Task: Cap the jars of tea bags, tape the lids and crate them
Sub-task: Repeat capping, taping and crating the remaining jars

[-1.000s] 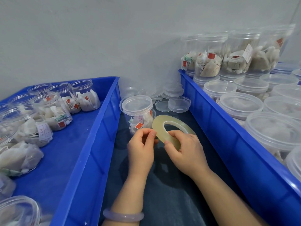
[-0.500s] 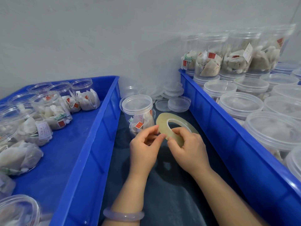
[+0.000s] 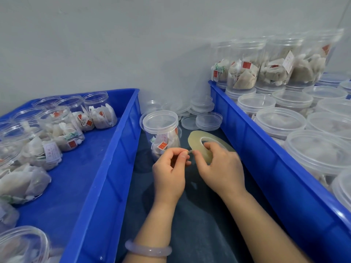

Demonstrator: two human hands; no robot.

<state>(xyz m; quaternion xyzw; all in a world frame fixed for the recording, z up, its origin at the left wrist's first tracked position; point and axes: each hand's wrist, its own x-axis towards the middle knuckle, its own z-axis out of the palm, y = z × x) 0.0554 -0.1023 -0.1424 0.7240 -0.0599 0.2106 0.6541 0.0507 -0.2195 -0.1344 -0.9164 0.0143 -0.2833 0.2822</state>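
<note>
A capped clear jar of tea bags [image 3: 161, 133] stands on the dark surface between two blue crates. Just in front of it my right hand [image 3: 222, 168] grips a flat yellowish roll of tape [image 3: 195, 141], fingers through its hole. My left hand [image 3: 171, 171] pinches the loose tape end [image 3: 190, 151] at the roll's rim, thumb and forefinger together. The left blue crate [image 3: 106, 168] holds several uncapped jars of tea bags [image 3: 62, 130]. The right blue crate [image 3: 266, 168] holds several capped jars [image 3: 279, 122], some stacked at the back.
Loose clear lids [image 3: 209, 120] lie in stacks against the grey wall behind the jar. The crate walls hem in the narrow dark work strip on both sides. A pale bracelet [image 3: 148, 250] circles my left wrist.
Both hands with the tape roll have shifted slightly right and nearer me. My left fingers have closed on the tape end and drawn it a little off the roll.
</note>
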